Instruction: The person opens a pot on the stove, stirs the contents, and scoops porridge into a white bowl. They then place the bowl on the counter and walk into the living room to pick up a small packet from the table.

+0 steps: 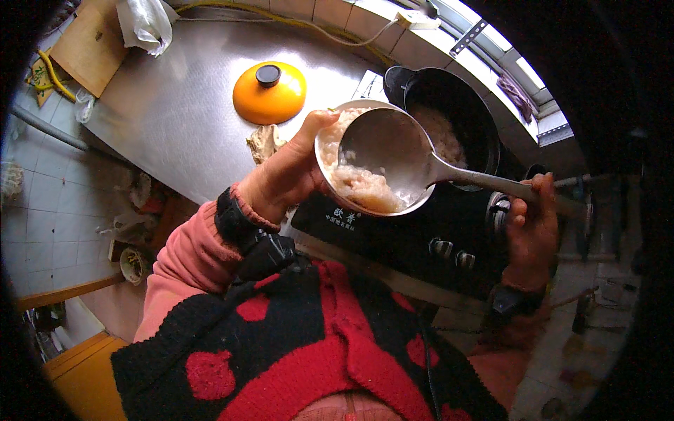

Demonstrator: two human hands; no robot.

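Note:
My left hand (295,168) holds a white bowl (322,173) by its left side, thumb at the rim. Pale, wet, lumpy food that looks like rice porridge (363,184) fills much of the bowl. In my right hand (534,226) is the handle of a large metal ladle (389,142); its round head lies over the bowl with some of the food in it. Behind the ladle, a black pot (482,121) stands on the black gas stove (379,237) and holds more of the same food. The ladle and bowl hide part of the stove.
An orange lid (279,100) with a black knob lies on the metal counter (184,94), near a crumpled beige cloth-like thing (263,143). At the far left are a cardboard piece (92,44) and a white plastic bag (145,23). A power strip (417,20) sits by the window.

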